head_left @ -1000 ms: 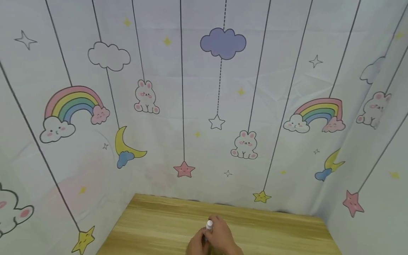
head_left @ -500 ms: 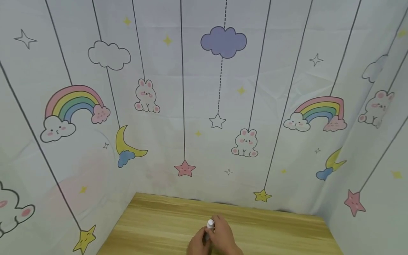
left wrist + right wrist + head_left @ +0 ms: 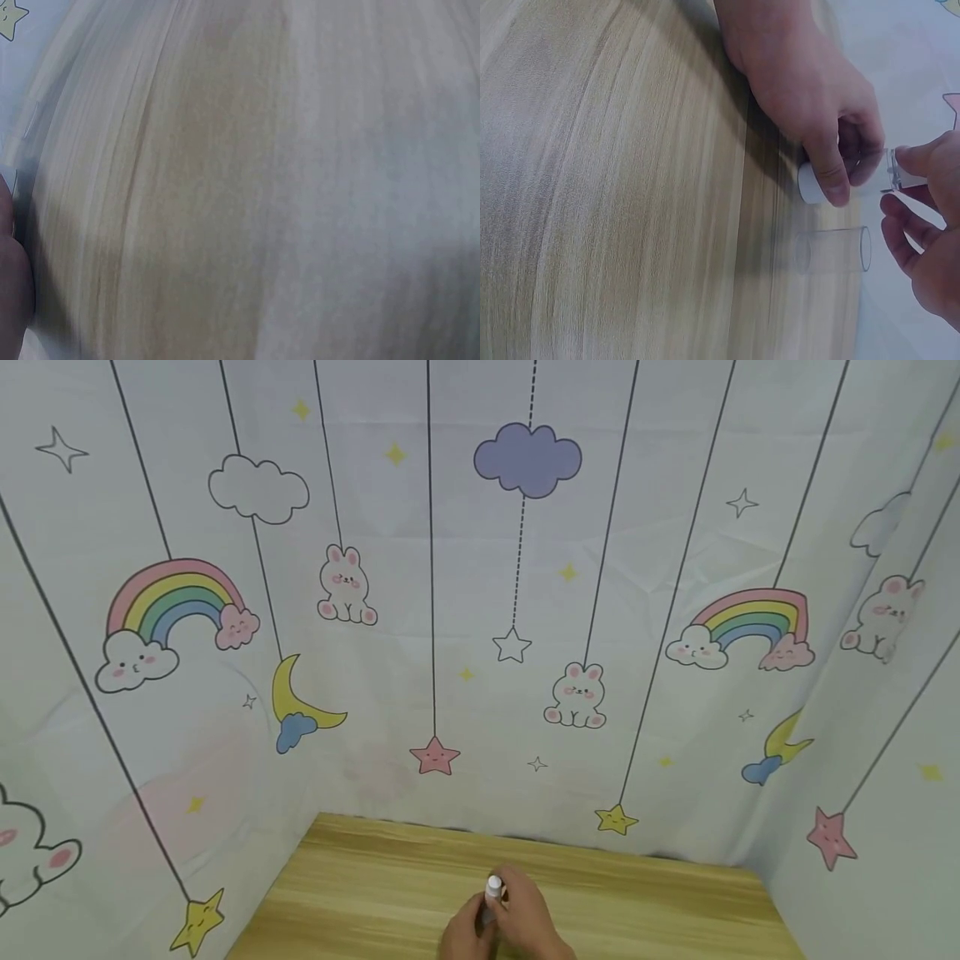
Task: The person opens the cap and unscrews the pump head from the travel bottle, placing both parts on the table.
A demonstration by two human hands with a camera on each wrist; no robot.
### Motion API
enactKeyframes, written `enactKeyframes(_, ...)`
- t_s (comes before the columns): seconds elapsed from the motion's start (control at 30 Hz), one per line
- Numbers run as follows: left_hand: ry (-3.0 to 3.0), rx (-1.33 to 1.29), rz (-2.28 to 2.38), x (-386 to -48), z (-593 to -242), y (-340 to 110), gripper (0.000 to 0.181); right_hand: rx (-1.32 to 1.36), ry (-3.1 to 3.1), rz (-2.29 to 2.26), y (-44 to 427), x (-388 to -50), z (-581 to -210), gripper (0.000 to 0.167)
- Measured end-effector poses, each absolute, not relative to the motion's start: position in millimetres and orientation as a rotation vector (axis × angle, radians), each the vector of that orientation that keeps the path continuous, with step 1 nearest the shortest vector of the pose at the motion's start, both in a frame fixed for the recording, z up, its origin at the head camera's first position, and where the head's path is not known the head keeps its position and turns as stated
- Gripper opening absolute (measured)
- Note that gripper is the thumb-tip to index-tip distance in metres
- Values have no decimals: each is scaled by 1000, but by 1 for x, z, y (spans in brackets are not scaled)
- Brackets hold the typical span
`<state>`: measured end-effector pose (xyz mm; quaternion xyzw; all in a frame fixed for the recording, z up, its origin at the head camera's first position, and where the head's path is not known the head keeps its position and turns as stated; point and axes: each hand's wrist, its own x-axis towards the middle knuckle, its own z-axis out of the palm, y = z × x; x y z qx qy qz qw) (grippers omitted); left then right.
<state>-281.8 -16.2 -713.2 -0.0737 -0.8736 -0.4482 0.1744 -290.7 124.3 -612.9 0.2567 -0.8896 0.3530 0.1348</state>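
Both hands meet around a small upright bottle (image 3: 492, 888) with a white top, near the front of the wooden table. My left hand (image 3: 465, 935) grips its lower part; in the right wrist view the left hand (image 3: 810, 97) has thumb and fingers around the body, above a white base (image 3: 808, 184). With thumb and fingers, my right hand (image 3: 525, 912) pinches the upper end, by a clear collar (image 3: 893, 171); the right hand (image 3: 937, 225) shows at that view's right edge. Beside the bottle stands a clear open tube (image 3: 834, 250). The left wrist view catches only part of the left hand (image 3: 13, 289).
The wood-grain table (image 3: 360, 877) ends at a white cloth backdrop (image 3: 480, 560) printed with rainbows, rabbits, clouds, moons and stars. The cloth stands behind the table and along its left and right sides.
The hands stay in nearly the same place around the bottle. Slightly more of the bottle's body shows between them than a second ago.
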Motion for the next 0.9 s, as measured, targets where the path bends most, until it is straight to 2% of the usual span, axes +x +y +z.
enactKeyframes(0.5,-2450,-233,-1214,-284,-720,-16,39,736,-2656,1159,127,-291,-606,20)
enactKeyframes(0.77,-2452,-217,-1251,-283,-719,-17,39,567,-2723,1116,120,-290,-609,42)
enactKeyframes(0.9,-2424,-225,-1242,-283,-719,-17,35,510,-2697,961,116,-290,-610,33)
